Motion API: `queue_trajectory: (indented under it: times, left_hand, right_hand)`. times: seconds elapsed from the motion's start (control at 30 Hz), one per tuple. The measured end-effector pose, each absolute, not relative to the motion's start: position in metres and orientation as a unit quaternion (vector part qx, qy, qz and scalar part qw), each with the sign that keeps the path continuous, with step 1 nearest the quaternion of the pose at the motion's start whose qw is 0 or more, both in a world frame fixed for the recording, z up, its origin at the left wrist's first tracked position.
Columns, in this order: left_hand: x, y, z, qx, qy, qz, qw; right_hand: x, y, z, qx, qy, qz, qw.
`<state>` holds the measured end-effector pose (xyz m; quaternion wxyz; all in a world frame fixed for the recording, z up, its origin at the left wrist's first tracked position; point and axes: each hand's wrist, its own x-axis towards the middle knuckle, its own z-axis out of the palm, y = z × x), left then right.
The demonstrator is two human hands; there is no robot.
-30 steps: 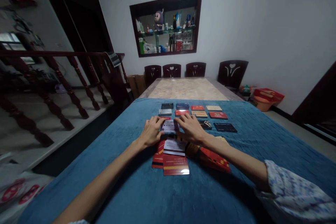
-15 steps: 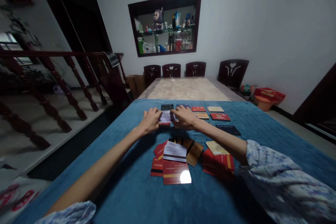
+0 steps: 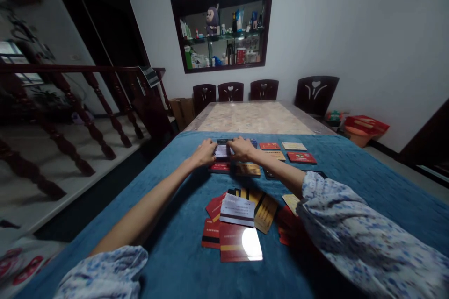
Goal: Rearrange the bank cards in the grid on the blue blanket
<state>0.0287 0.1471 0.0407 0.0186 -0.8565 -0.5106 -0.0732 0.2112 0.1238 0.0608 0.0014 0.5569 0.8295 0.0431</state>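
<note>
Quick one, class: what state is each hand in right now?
Left hand: holding a pale card by its left end.
Right hand: holding the same card by its right end.

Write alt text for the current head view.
A person's left hand and right hand hold a pale card between them, among card stacks on a blue cloth. Nearer the camera, loose red, white and gold cards overlap.

lilac card [image 3: 222,151], blue cloth [image 3: 171,252], blue-speckled sleeve [image 3: 365,229]
</note>
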Motion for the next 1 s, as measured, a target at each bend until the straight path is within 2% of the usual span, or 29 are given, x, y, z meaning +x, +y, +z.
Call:
queue_trajectory:
  times: [0.47, 1.0]
  left_hand:
    - [0.036, 0.193, 0.022, -0.847, -0.531, -0.030, -0.010]
    - [0.039, 0.210, 0.027, -0.848, -0.524, 0.042, -0.071]
  right_hand:
    - [0.202, 0.158, 0.054, 0.583, 0.810, -0.017, 0.052]
    - [0.199, 0.185, 0.050, 0.565, 0.815, -0.093, 0.090]
